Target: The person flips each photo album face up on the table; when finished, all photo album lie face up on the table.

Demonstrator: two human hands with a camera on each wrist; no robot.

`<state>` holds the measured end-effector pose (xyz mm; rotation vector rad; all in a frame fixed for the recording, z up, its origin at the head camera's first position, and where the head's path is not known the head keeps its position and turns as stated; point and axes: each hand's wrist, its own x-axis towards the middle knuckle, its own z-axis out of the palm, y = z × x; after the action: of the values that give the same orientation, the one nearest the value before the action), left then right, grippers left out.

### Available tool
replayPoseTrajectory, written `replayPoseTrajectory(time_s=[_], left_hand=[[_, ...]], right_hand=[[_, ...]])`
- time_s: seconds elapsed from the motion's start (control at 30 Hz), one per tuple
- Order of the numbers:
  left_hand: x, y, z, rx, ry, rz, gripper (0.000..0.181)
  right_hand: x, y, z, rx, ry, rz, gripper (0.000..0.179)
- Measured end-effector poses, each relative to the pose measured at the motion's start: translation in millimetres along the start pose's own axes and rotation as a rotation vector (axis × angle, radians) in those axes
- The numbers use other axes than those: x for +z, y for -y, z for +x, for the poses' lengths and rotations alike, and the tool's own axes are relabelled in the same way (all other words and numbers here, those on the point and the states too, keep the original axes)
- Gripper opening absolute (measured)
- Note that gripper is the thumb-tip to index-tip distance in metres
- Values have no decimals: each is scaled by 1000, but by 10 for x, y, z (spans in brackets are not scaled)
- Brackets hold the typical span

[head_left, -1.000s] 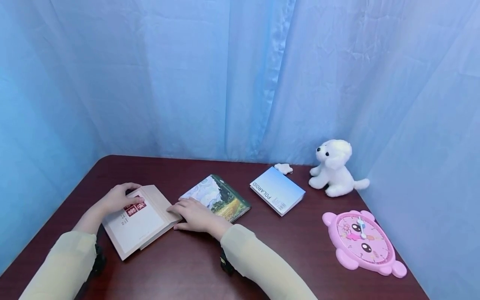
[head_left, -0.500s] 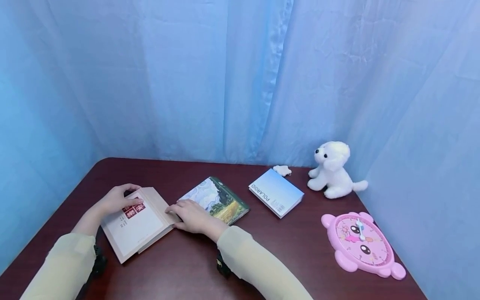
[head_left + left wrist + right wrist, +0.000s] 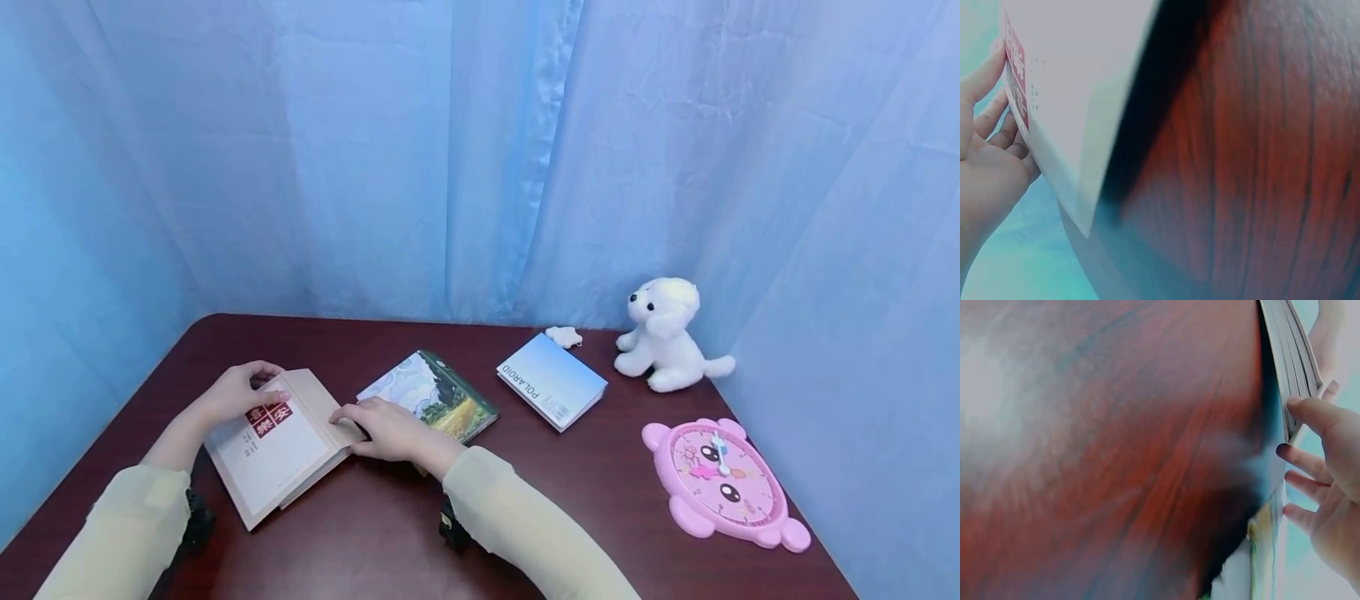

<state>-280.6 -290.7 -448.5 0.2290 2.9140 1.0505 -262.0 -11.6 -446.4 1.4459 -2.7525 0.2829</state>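
A pale beige book (image 3: 288,462) with red character blocks on its cover lies slanted at the table's left. Its far left edge is gripped by my left hand (image 3: 236,396), thumb on the cover; in the left wrist view the fingers (image 3: 1000,134) go behind that edge. My right hand (image 3: 390,429) pinches the book's right side. In the right wrist view its thumb touches the page edges (image 3: 1294,369) near a corner. Partly under the right hand lies a book with a painted landscape cover (image 3: 453,408).
A blue-white album marked POLAROID (image 3: 551,379) lies right of the painted book, with a small white star-shaped item (image 3: 564,337) behind it. A white plush dog (image 3: 663,337) sits at the back right. A pink toy clock (image 3: 727,483) lies by the right edge. Blue curtains (image 3: 375,167) surround the table.
The right hand's fingers have bent a little more at the book's right side, and its wrist has shifted slightly. The left hand and the beige book stay nearly in place.
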Motion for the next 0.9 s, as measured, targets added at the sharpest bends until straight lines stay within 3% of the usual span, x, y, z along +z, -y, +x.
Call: replayPoseTrajectory(time_s=[0.2,0.4,0.67,0.9], left_hand=[[-3,-101,39,-28,-18,6,65],[-22,-197,52,-37,-26,11,68],[-112,-341,14,-13,-23,16,71],[-173,-461,-30,28,11,11,71]], right_hand=[[-66,-64,-38,20,17,53,44],[-89,-124,-72,-6,-26,149,42],[-159,-171,-128,-36,-101,287,42],[-288,-183,-207,2,-122,440,53]])
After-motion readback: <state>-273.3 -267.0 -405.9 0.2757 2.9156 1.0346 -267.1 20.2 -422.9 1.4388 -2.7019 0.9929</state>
